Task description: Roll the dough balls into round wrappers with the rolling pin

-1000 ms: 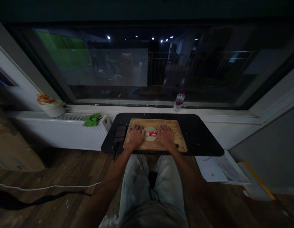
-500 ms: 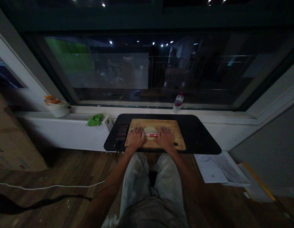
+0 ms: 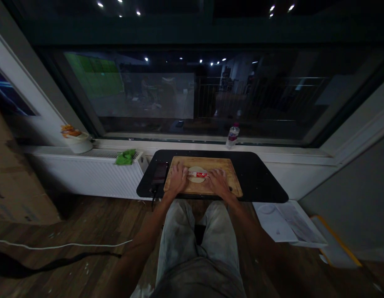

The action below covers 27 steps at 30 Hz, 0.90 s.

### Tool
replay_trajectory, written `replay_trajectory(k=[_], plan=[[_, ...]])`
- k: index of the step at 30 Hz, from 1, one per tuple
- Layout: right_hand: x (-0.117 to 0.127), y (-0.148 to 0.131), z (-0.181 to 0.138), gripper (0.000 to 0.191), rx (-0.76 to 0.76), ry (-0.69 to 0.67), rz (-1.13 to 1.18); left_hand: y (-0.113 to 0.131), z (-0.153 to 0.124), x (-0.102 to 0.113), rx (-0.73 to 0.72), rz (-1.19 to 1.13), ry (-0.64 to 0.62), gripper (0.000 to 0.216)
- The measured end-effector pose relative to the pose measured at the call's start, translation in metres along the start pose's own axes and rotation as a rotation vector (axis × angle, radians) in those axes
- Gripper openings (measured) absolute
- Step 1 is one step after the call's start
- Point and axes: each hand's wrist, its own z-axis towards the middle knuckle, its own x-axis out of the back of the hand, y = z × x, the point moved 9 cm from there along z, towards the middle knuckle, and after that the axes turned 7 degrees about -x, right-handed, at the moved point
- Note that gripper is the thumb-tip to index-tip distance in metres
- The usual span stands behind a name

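A pale, round, flat piece of dough (image 3: 196,180) lies on a wooden cutting board (image 3: 207,189). Across the dough runs a slim red-and-white tube (image 3: 200,174) with a printed label. At its left end, my left hand (image 3: 178,178) is closed on the tube, with the fingers pointing forward over the board. My right hand (image 3: 218,180) grips the other end, its fingers bent and angled inward. Both tube ends are hidden under my hands. Light powder shows on the fingers.
Under the board is a black tabletop (image 3: 260,178), with a dark phone-like device (image 3: 160,173) and cable at left. A water bottle (image 3: 232,135) stands on the windowsill. A green cloth (image 3: 125,157) and a white tub (image 3: 78,142) rest by the radiator (image 3: 95,174).
The tube has moved slightly forward over the dough and now tilts a little. My right hand has turned inward, and my left hand's fingers reach further forward. The view has shifted slightly.
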Motion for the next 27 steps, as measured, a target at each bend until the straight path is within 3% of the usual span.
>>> replay_trajectory(k=[3,5,8,12,17,20,23,27], plan=[[0.001,0.012,0.011,0.049,-0.125,0.031,-0.007,-0.012,-0.002,0.0,0.151,-0.072,0.127,0.07],[0.003,0.02,0.016,0.048,-0.224,0.062,-0.004,-0.01,-0.002,-0.012,0.186,-0.039,0.066,0.077],[0.008,0.027,0.016,0.046,-0.315,0.104,-0.01,0.012,-0.001,-0.033,0.054,0.041,-0.064,0.091],[0.011,0.027,0.011,0.051,-0.33,0.11,-0.019,0.035,-0.004,-0.045,-0.047,0.149,-0.131,0.11],[0.011,0.026,0.009,0.059,-0.333,0.088,-0.021,0.04,-0.001,-0.044,-0.064,0.212,-0.172,0.107],[0.01,0.028,0.01,0.055,-0.351,0.095,-0.022,0.038,0.006,-0.043,-0.155,0.117,-0.257,0.1],[0.01,0.027,0.01,0.05,-0.352,0.104,-0.01,0.044,0.01,-0.04,-0.351,-0.128,-0.374,0.096],[0.009,0.028,0.011,0.047,-0.366,0.109,0.004,0.041,0.011,-0.039,-0.373,-0.192,-0.416,0.102]])
